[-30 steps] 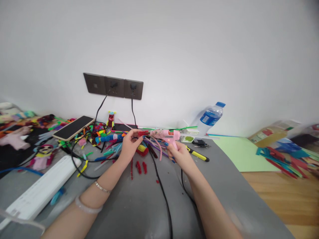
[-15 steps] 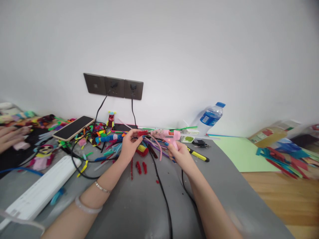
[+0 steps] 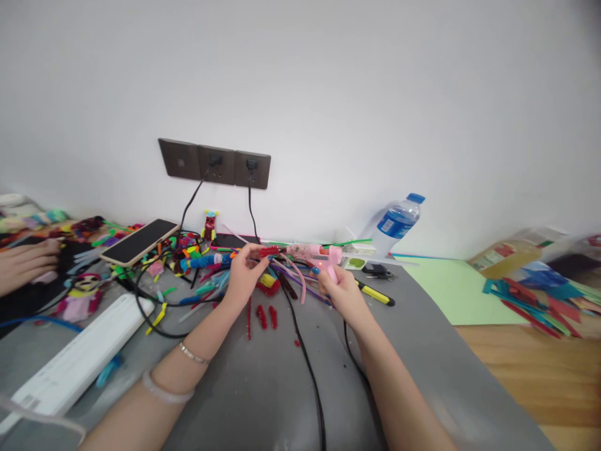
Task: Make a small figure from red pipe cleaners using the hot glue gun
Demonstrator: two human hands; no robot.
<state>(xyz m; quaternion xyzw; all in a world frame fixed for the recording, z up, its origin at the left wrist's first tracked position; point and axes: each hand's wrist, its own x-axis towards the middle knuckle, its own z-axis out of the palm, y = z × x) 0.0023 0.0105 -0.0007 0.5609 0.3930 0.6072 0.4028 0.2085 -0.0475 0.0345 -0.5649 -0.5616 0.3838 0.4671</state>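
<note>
My right hand (image 3: pixel 339 288) is wrapped round the handle of a pink hot glue gun (image 3: pixel 334 255), its nozzle pointing left and a clear glue stick (image 3: pixel 380 259) jutting from its back. In my left hand (image 3: pixel 248 269), pinched between thumb and fingers, is a red fuzzy pipe cleaner piece (image 3: pixel 269 251). The nozzle is close to this red piece; whether they touch I cannot tell. Just below lies a red and yellow fuzzy piece (image 3: pixel 268 285). Several short red pieces (image 3: pixel 261 317) rest on the grey mat in front of it.
Coloured pipe cleaners (image 3: pixel 206 291) are heaped behind my left hand. A phone (image 3: pixel 139 242), a white power strip (image 3: pixel 75 357) and a fuzzy doll (image 3: pixel 81 297) lie left. Rightward are a yellow cutter (image 3: pixel 377 293) and a water bottle (image 3: pixel 397 220). Black cords cross the mat. Another person's hand (image 3: pixel 29 264) is at far left.
My two hands hold nearly the same pose, the glue gun shifting very slightly right. At far left the other person's hand has moved and its fingers have curled.
</note>
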